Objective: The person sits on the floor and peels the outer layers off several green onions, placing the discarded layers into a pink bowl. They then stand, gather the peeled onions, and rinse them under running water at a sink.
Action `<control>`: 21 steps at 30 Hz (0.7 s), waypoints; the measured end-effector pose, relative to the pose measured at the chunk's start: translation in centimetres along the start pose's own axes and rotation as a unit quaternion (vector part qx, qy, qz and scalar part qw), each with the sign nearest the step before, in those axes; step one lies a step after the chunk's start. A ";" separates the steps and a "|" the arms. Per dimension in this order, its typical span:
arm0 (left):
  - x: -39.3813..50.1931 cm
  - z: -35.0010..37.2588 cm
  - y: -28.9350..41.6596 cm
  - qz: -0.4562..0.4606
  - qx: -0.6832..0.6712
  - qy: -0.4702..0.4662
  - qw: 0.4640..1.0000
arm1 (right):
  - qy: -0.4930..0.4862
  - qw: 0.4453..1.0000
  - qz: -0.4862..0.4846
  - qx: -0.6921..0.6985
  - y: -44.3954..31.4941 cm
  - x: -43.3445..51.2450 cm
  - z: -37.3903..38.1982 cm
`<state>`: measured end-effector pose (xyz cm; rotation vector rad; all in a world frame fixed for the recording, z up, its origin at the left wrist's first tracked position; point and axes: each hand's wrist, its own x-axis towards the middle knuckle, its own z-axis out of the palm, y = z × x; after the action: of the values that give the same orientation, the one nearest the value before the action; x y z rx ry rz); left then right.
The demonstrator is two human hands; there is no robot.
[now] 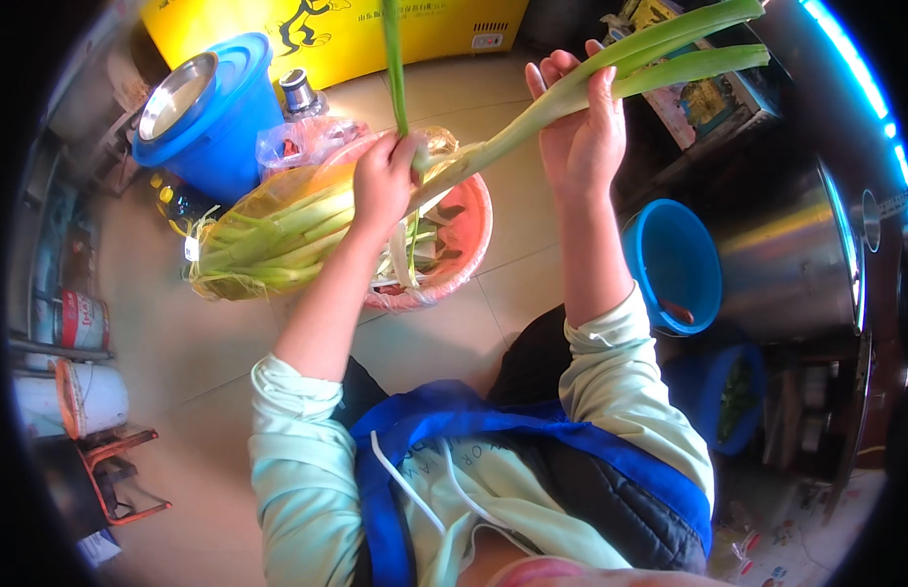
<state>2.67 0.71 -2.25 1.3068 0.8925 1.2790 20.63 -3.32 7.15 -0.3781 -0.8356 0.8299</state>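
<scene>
A long Chinese green onion (523,121) slants across in front of me, with its cut green leaves at the upper right. Around its leafy upper part, my right hand (582,136) is closed, thumb on top. My left hand (384,180) grips a narrow green leaf (395,81) that points straight up from the fist. The onion's pale lower end passes close beside that fist; whether the fingers touch it, I cannot tell. Below lies a yellow mesh bag of green onions (285,238), resting partly over a pink lined basin (472,242) with leaf scraps (424,246) inside.
A blue lidded bucket (241,139) bears a steel bowl (179,95) at the upper left. Behind stands a yellow chest freezer (432,37). To my right are a blue pail (681,264) and a large steel drum (784,249). A red-framed stool (124,477) sits at the left.
</scene>
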 end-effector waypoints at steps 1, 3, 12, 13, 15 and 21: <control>-0.7 -1.6 -1.4 0.020 0.106 -0.010 0.994 | 0.007 1.000 -0.003 0.015 0.0 0.1 -0.3; -1.8 -5.1 -3.9 0.016 0.191 0.002 0.981 | 0.032 0.999 0.002 0.036 -0.2 0.3 -0.9; -5.9 -11.6 -9.5 0.127 0.637 -0.192 0.735 | 0.036 0.997 -0.063 -0.030 -0.9 1.1 -1.9; -5.8 -11.4 -9.9 0.139 0.651 -0.201 0.719 | 0.030 0.996 -0.084 -0.020 -1.3 1.4 -2.1; -5.7 -10.7 -10.6 0.126 0.696 -0.233 0.667 | 0.029 0.995 -0.089 -0.023 -1.8 1.7 -2.4; -6.9 -6.1 -12.9 0.026 0.748 -0.287 0.597 | 0.014 0.996 -0.072 -0.045 -1.2 1.4 -2.5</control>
<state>-2.32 -2.77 -16.92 2.7763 1.4412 -0.3239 23.69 -2.92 7.00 -0.4033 -0.8652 0.6526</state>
